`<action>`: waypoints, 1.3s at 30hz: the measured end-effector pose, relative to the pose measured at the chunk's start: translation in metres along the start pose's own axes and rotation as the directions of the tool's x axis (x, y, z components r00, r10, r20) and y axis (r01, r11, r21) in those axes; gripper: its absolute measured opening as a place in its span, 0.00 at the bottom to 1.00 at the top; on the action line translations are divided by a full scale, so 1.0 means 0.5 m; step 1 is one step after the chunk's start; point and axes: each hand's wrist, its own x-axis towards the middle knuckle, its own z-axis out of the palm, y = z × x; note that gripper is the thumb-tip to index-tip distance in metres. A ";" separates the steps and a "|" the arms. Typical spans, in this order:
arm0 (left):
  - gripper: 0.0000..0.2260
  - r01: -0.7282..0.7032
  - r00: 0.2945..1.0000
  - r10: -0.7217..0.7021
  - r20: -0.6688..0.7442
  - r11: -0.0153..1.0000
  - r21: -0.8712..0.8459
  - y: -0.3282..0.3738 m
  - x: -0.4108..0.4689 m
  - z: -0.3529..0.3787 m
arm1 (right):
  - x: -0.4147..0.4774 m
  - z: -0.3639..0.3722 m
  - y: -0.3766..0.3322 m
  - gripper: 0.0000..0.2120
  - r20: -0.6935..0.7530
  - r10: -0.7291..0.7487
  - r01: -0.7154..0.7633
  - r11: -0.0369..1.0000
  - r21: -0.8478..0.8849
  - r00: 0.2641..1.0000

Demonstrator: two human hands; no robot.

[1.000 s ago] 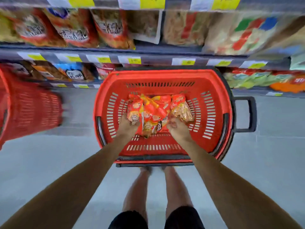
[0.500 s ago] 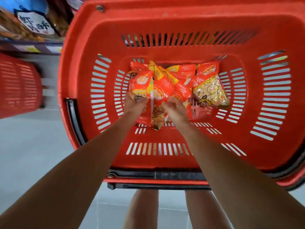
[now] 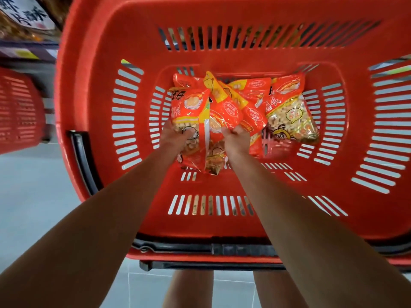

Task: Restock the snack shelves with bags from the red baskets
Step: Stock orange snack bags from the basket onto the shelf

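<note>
A big red basket [image 3: 222, 47] fills the view below me. Several red and yellow snack bags [image 3: 251, 96] lie on its floor. My left hand [image 3: 175, 136] grips the leftmost bag [image 3: 189, 107], fingers curled over its clear lower part. My right hand [image 3: 235, 141] pinches the bag beside it [image 3: 224, 110] near its middle. One more bag [image 3: 289, 112] with a clear window lies apart at the right, touched by neither hand.
A second red basket [image 3: 20, 112] stands at the left edge. Shelf edges with snack packs [image 3: 22, 16] show at the top left. Grey tiled floor [image 3: 33, 196] lies to the left, and my legs stand just behind the basket's black rear rim [image 3: 200, 247].
The camera has dropped closer into the basket, so the shelves left the view. Both hands stay on the bags in the basket and have closed tighter on them.
</note>
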 end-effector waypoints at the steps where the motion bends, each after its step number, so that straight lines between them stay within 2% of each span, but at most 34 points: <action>1: 0.27 -0.016 1.000 0.016 -0.013 1.000 0.003 0.005 -0.007 0.002 | -0.008 -0.006 -0.004 0.16 -0.008 0.003 -0.003 1.000 0.009 1.000; 4: 0.24 -0.055 0.996 0.055 -0.077 0.998 0.005 0.023 -0.032 0.011 | -0.024 -0.035 -0.022 0.13 -0.086 -0.022 0.022 1.000 -0.004 0.996; 6: 0.24 -0.058 0.988 0.057 -0.142 0.998 -0.002 0.029 -0.039 0.016 | -0.028 -0.070 -0.043 0.07 -0.173 -0.072 0.064 0.997 -0.050 0.982; 9: 0.24 -0.064 0.975 0.064 -0.213 0.998 0.007 0.041 -0.050 0.021 | -0.015 -0.133 -0.068 0.09 -0.261 -0.132 0.101 0.986 -0.129 0.956; 11: 0.24 -0.080 0.980 0.077 -0.181 0.997 -0.004 0.048 -0.051 0.028 | 0.005 -0.158 -0.074 0.09 -0.294 -0.132 0.088 0.983 -0.158 0.947; 13: 0.29 -0.075 0.989 0.077 -0.122 0.997 0.017 0.053 -0.047 0.042 | 0.024 -0.166 -0.075 0.09 -0.330 -0.113 0.067 0.987 -0.146 0.937; 16: 0.44 -0.020 0.995 0.028 -0.092 0.996 0.090 0.049 -0.032 0.056 | 0.043 -0.160 -0.068 0.12 -0.380 -0.037 0.024 0.999 -0.041 0.924; 18: 0.44 0.014 0.999 -0.007 -0.048 0.987 0.159 0.050 -0.035 0.055 | 0.034 -0.144 -0.056 0.17 -0.367 -0.042 0.028 0.999 -0.045 0.929; 20: 0.42 0.031 1.000 -0.031 -0.006 0.977 0.209 0.050 -0.036 0.051 | 0.015 -0.122 -0.038 0.24 -0.341 -0.130 0.094 0.988 -0.121 0.931; 22: 0.42 0.046 0.999 -0.049 0.013 0.984 0.173 0.047 -0.034 0.050 | -0.006 -0.099 -0.019 0.29 -0.333 -0.160 0.123 0.984 -0.129 0.929; 26: 0.40 0.037 0.998 -0.041 0.057 0.998 0.056 0.040 -0.032 0.050 | -0.043 -0.063 -0.012 0.37 -0.288 0.110 -0.102 0.994 0.042 0.951; 27: 0.38 0.013 0.998 -0.013 0.069 1.000 0.007 0.037 -0.030 0.049 | -0.043 -0.059 -0.010 0.37 -0.252 0.143 -0.127 0.989 0.081 0.957; 29: 0.35 -0.014 0.994 0.022 0.104 0.997 -0.076 0.034 -0.030 0.046 | -0.031 -0.059 -0.008 0.31 -0.186 0.183 -0.160 0.978 0.132 0.965; 32: 0.36 -0.013 0.988 0.031 0.152 0.993 -0.119 0.030 -0.036 0.044 | -0.009 -0.073 -0.002 0.25 -0.119 0.215 -0.194 0.967 0.164 0.969; 39: 0.33 -0.012 0.997 0.022 0.076 0.992 -0.128 0.025 -0.063 0.042 | -0.025 -0.102 0.005 0.27 -0.118 0.153 -0.137 0.982 0.128 0.981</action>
